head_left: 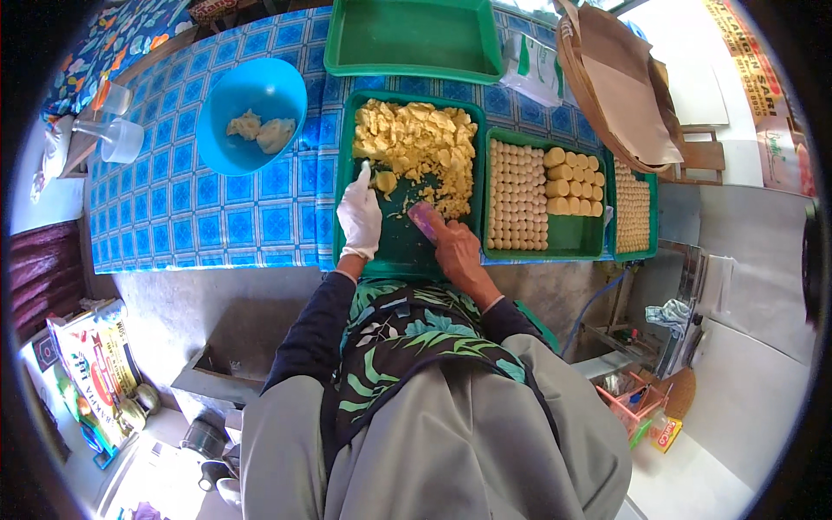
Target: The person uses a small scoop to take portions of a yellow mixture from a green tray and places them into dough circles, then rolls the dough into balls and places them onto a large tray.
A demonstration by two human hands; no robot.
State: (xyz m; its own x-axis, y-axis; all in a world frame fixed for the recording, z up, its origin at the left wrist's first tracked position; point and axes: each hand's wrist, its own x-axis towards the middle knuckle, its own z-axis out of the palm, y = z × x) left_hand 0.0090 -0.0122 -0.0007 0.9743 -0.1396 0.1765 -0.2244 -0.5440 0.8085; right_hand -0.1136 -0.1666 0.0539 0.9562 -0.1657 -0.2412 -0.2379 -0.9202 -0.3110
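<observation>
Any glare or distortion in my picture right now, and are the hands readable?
Head view: left hand and right hand evenly lit, outlines readable; head view: the table's far edge bows with the fisheye, corners black; head view: glare washes out the area left of the banner, and a patch at lower left.

The bowl (251, 82) stands left of the tray (399, 247) of lumps (418, 134).

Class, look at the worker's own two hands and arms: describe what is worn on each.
The left hand wears a white glove ending near the wrist; the right hand has no glove. Both arms have dark, navy-looking sleeves with thin pale edges at the cuffs.
</observation>
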